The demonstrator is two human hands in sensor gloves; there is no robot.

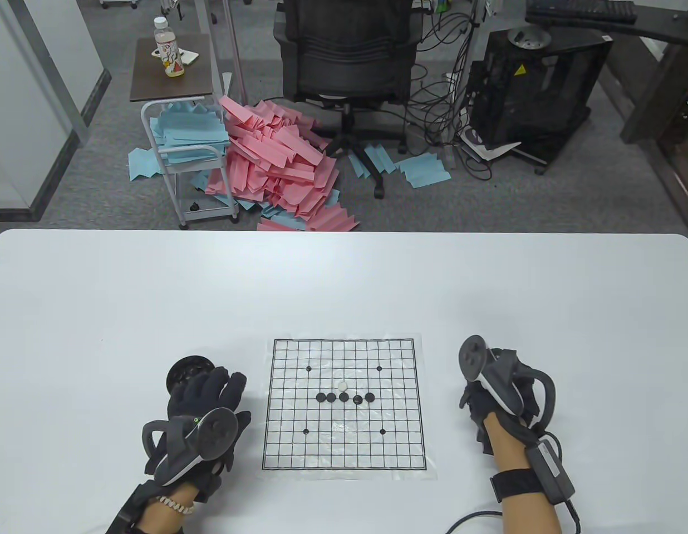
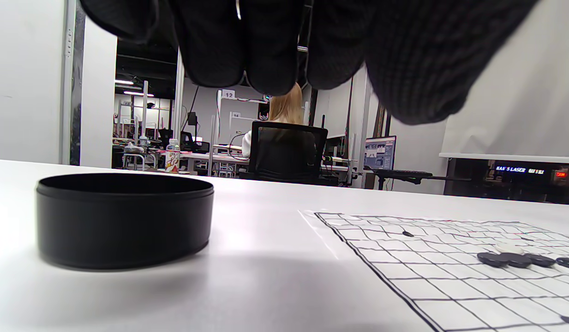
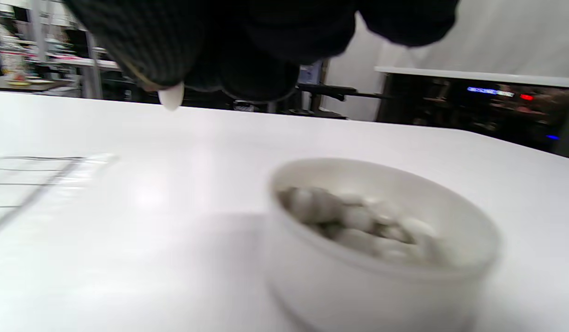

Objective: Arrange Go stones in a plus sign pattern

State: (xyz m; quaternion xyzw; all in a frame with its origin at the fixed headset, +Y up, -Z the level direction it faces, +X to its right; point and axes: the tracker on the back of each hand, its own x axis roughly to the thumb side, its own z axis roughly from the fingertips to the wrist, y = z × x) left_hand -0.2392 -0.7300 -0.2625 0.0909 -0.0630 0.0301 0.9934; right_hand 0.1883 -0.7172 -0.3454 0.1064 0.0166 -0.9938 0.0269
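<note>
While above bowl (image 3: pixel 381 240), right hand (image 1: pixel 497 389) pinches white stone (image 3: pixel 171 97).

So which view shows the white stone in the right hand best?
The right wrist view: the white stone pokes out below the right hand's gloved fingers, above the white bowl of stones. In the table view the right hand and its tracker hide it. The left wrist view does not show it.

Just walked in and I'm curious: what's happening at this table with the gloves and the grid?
Someone in sensor gloves is laying Go stones on a paper board. Five black stones form a row, with one white stone above its middle. The right hand pinches another white stone above the white bowl. The left hand hovers by the black bowl.
</note>
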